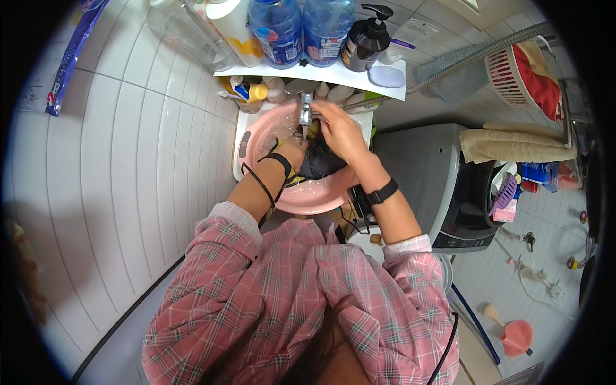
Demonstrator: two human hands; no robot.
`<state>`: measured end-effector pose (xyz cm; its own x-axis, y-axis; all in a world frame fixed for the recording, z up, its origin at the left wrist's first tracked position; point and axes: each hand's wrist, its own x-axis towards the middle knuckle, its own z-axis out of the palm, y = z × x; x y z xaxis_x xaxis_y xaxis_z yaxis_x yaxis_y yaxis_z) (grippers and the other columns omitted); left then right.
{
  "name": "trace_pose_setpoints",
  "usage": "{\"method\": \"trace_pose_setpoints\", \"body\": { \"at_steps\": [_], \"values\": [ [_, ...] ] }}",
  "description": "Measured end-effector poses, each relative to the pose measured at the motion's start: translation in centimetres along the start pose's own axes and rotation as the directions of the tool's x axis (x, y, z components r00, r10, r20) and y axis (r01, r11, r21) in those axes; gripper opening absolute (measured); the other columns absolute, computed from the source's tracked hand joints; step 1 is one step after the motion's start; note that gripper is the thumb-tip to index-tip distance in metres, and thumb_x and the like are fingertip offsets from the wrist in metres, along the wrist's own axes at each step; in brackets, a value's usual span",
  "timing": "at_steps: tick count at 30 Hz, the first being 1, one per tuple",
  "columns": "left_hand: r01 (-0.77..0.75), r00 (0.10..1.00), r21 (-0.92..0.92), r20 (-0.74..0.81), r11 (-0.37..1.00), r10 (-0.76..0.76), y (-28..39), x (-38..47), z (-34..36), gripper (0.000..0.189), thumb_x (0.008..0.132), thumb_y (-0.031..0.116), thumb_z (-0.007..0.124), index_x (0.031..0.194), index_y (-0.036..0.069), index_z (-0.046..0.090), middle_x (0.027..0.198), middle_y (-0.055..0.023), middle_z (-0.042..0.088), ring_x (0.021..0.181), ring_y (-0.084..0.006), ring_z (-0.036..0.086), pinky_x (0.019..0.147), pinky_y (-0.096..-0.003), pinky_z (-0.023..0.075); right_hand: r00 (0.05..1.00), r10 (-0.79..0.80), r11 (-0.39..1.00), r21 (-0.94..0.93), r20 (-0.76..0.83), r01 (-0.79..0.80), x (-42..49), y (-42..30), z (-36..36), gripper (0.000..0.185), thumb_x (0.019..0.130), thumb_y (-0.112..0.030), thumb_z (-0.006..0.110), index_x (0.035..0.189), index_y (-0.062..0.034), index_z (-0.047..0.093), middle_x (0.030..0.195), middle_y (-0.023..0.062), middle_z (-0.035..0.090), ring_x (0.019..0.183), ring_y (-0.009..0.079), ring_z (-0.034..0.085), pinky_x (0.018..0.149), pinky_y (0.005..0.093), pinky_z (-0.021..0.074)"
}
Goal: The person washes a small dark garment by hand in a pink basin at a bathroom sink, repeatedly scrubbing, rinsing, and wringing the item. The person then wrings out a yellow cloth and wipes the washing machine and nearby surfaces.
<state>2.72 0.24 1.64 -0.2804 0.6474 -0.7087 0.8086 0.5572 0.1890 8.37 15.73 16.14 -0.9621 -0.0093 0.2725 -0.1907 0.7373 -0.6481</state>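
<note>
A pink plastic basin (308, 204) stands in the white sink under a chrome faucet (305, 109), from which water runs. Dark cloth with yellow parts (321, 156) lies wet in the basin. My left hand (292, 153) is down in the basin at the cloth, close to the stream; its fingers are partly hidden, so its grip cannot be told. Over the right part of the basin is my right hand (339, 130), its fingertips at the faucet's side and its thumb apart from them. It holds no cloth.
Above the faucet, a white shelf (313, 74) bears blue bottles (275, 36), a dark pump bottle (365, 43) and a soap bar (386, 77). Small bottles crowd behind the basin. A tiled wall is at left. At right stands a grey washing machine (416, 178) with a beige towel (517, 144) by it.
</note>
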Motion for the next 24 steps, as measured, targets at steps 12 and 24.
{"method": "trace_pose_setpoints", "body": {
  "at_steps": [12, 24],
  "values": [
    [0.149, 0.967, -0.135, -0.185, 0.98, -0.172, -0.5, -3.5, -3.4, 0.027, 0.08, 0.026, 0.066, 0.095, 0.005, 0.073, 0.097, -0.0191, 0.069, 0.098, -0.0339, 0.065, 0.085, -0.04, 0.0519, 0.988, -0.047, 0.972, -0.22, 0.145, 0.079, 4.6, 0.0, 3.1, 0.058, 0.08, -0.003, 0.055, 0.138, -0.0056, 0.045, 0.139, 0.015, 0.047, 0.124, 0.034, 0.048, 0.105, 0.0411, 0.0388],
    [-0.107, 0.979, 0.071, 0.18, 0.992, 0.092, 0.7, -1.0, -3.0, 0.127, 0.051, 0.039, 0.089, 0.15, 0.002, 0.018, 0.152, -0.0201, 0.026, 0.143, -0.038, 0.019, 0.112, -0.0613, 0.0146, 0.974, 0.01, 0.941, -0.333, 0.226, 0.067, 3.0, -0.4, 4.4, 0.072, 0.082, -0.003, 0.054, 0.148, -0.0208, 0.032, 0.153, 0.0096, 0.028, 0.14, 0.0318, 0.027, 0.113, 0.0534, 0.0237]
  ]
}}
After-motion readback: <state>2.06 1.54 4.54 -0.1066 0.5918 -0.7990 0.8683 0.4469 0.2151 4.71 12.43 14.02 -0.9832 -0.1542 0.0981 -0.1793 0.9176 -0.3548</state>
